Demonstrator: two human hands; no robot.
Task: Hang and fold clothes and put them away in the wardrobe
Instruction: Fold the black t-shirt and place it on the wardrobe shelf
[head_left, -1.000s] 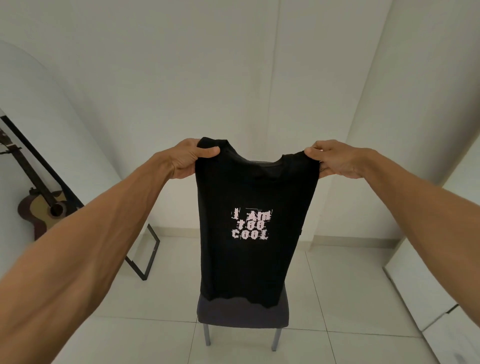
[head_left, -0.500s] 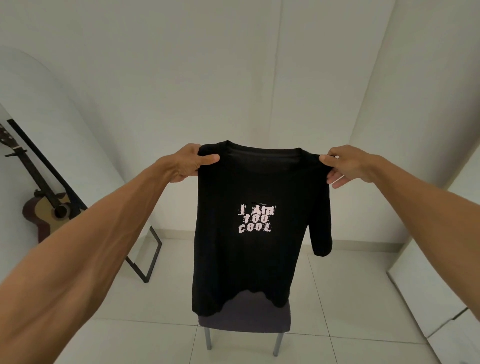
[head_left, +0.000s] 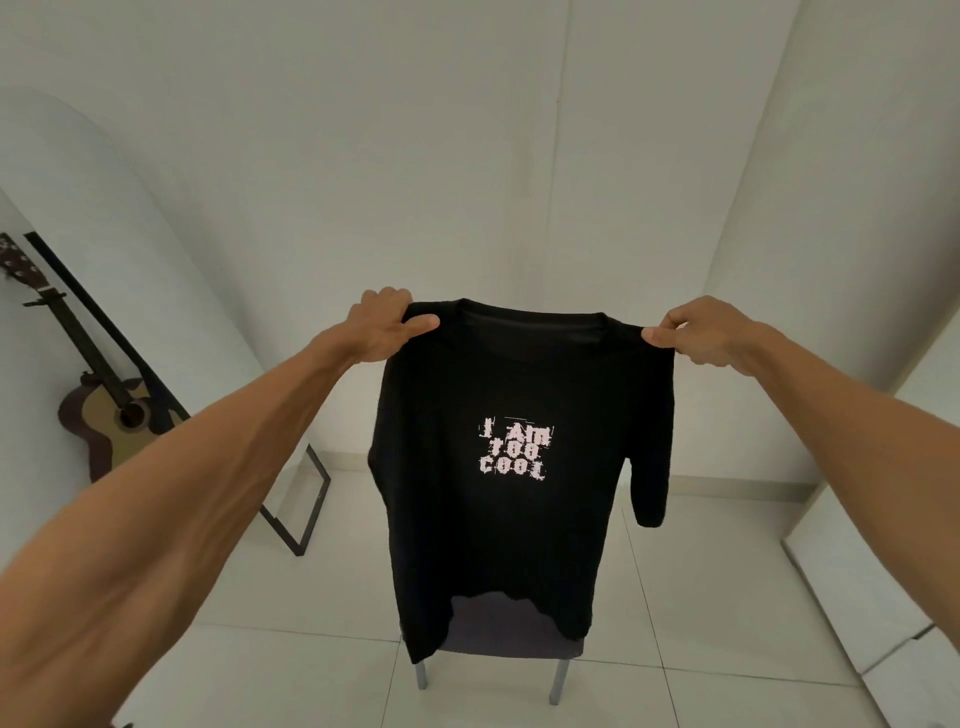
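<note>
Here, both arms reach forward and hold a black T-shirt (head_left: 498, 519) up by its shoulders, printed front facing the camera. The left hand (head_left: 382, 327) pinches the left shoulder seam between thumb and curled fingers; the right hand (head_left: 698, 332) pinches the right one likewise. The shirt hangs spread above a dark-seated chair (head_left: 498, 636) on the tiled floor (head_left: 727, 597). A guitar (head_left: 104, 415) leans at far left beside a black-framed mirror (head_left: 306, 514).

Centre frame: our L hand (head_left: 382, 327) & R hand (head_left: 701, 332) each pinch a shoulder of the black tee (head_left: 493, 545), print facing us. Hem hangs in front of the chair (head_left: 498, 631), lower centre. At left edge, a guitar (head_left: 111, 415) leans on the wall.
</note>
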